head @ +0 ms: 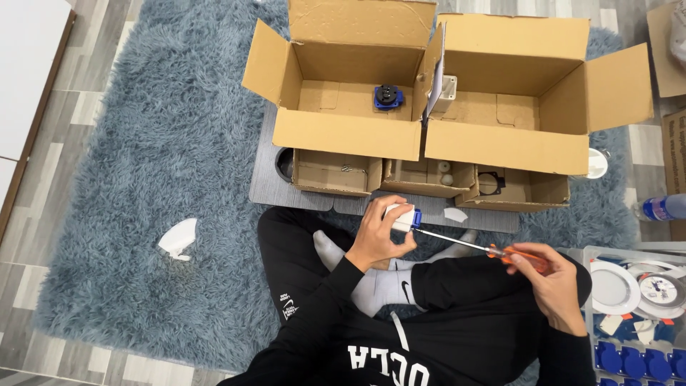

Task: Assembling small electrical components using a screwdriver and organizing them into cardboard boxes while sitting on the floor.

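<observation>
- White plastic socket unit with a blue end [401,216]: gripped in the curled left hand [379,232] above the person's crossed legs, blue end facing right.
- Orange-handled screwdriver [486,249]: right hand [554,280] closed on its handle; long axis slants from near right up to far left, tip at the blue end.
- Far side: two open cardboard boxes [343,132] on a blue shaggy rug [143,179].

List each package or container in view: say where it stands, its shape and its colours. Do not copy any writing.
Left big carton: brown, open, holds a blue part.
Right big carton: brown, open, beside it.
Three small open brown boxes: row in front.
Clear bin: far right, white and blue parts.
Bottle: right edge, lying, blue label.
</observation>
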